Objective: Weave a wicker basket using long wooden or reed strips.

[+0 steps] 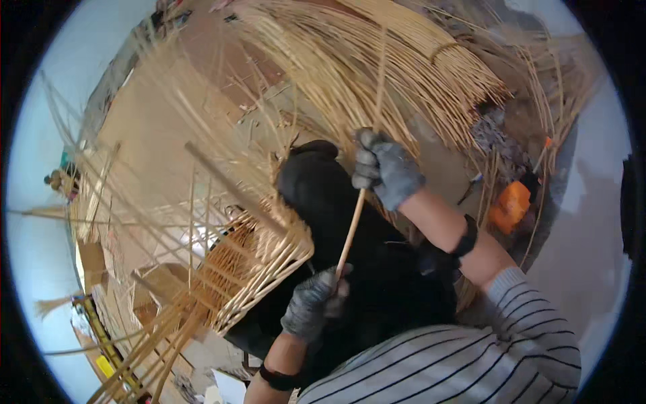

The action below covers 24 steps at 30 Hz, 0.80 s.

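Note:
A single wicker rod (351, 232) slants across my lap, with both gloved hands wrapped round it. My left hand (313, 304), in a grey glove and slightly blurred, grips its lower end. Higher up, my right hand (389, 168) is closed round the same rod, which runs on beyond the fist toward the bundles. A partly woven wicker basket (259, 259) leans against my black-clad leg, on the left. Long loose stakes (178, 313) stick out from it in several directions, some of them blurred.
Large bundles of wicker rods (431, 74) lie on the floor ahead. To the right are an orange object (511, 205) and more loose rods. A cardboard box (158, 289) stands beyond the basket at the left, and a white wall (585, 215) bounds the right side.

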{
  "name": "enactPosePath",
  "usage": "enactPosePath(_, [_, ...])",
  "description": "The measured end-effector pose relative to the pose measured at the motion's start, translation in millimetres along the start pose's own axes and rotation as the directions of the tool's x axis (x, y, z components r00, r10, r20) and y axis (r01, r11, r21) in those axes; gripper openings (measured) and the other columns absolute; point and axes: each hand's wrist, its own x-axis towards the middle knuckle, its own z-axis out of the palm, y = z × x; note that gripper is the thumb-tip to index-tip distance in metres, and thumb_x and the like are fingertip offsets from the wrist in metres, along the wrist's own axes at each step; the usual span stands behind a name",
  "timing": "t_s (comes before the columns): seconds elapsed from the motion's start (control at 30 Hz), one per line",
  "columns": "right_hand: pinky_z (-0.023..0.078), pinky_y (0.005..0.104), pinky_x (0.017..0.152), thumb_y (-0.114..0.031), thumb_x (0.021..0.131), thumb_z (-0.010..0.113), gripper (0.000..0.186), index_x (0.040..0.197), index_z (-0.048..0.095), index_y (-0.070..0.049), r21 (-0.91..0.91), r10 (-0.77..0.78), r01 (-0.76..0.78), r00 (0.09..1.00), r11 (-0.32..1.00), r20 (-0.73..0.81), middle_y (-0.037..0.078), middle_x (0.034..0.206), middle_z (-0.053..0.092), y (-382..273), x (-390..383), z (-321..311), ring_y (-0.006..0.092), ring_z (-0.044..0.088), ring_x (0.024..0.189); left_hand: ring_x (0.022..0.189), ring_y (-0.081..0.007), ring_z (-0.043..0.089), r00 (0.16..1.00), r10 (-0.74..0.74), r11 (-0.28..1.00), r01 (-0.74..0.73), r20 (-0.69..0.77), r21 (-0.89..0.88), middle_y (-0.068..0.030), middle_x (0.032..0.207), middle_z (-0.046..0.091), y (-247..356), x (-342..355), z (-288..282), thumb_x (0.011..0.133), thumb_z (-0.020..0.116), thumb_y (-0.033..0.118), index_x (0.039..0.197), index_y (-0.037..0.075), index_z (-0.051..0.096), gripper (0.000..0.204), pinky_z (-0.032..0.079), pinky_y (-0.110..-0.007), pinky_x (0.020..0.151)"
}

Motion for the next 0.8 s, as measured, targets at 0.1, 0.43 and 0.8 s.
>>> enactPosePath(0.1, [0.05, 0.0345, 0.063, -0.026, 0.089, 0.051, 0.018, 0.085, 0.051, -0.009, -0.275, -0.017, 0.037, 0.997, 0.961, 0.076, 0.003, 0.066, 0.053, 17, -29, 8, 0.0141, 0.054, 0.06, 0.06, -0.0068, 0.046, 0.997, 0.043, 0.992, -0.034, -0.069, 0.125, 0.0017, 0.072, 0.056, -14, -22, -29, 0.086, 0.06, 0.028, 0.103, 0.004, 0.063, 0.03, 0.039, -0.022, 0.055])
enactPosePath(0.43, [0.053, 0.0254, 0.07, -0.021, 0.084, 0.062, 0.02, 0.088, 0.061, -0.002, -0.628, 0.442, -0.368, 0.896, 0.686, -0.042, 0.009, 0.089, 0.064, 64, -73, 28, 0.0145, 0.061, 0.082, 0.066, -0.0172, 0.058, 0.895, 0.333, 0.655, 0.008, -0.298, 0.755, -0.0113, 0.08, 0.063, -78, -59, -85, 0.082, 0.063, 0.014, 0.09, 0.005, 0.064, 0.012, 0.045, -0.028, 0.058])
enactPosePath(0.8, [0.049, 0.023, 0.05, -0.02, 0.086, 0.058, 0.017, 0.09, 0.059, -0.004, -0.604, 0.027, -0.051, 0.998, 0.795, -0.049, 0.007, 0.076, 0.063, 24, -63, 18, 0.0131, 0.061, 0.06, 0.044, -0.0072, 0.046, 0.934, -0.15, 0.777, 0.314, -0.324, 0.546, 0.0039, 0.057, 0.048, -95, -89, -131, 0.089, 0.053, 0.019, 0.091, 0.006, 0.06, 0.015, 0.035, -0.02, 0.038])
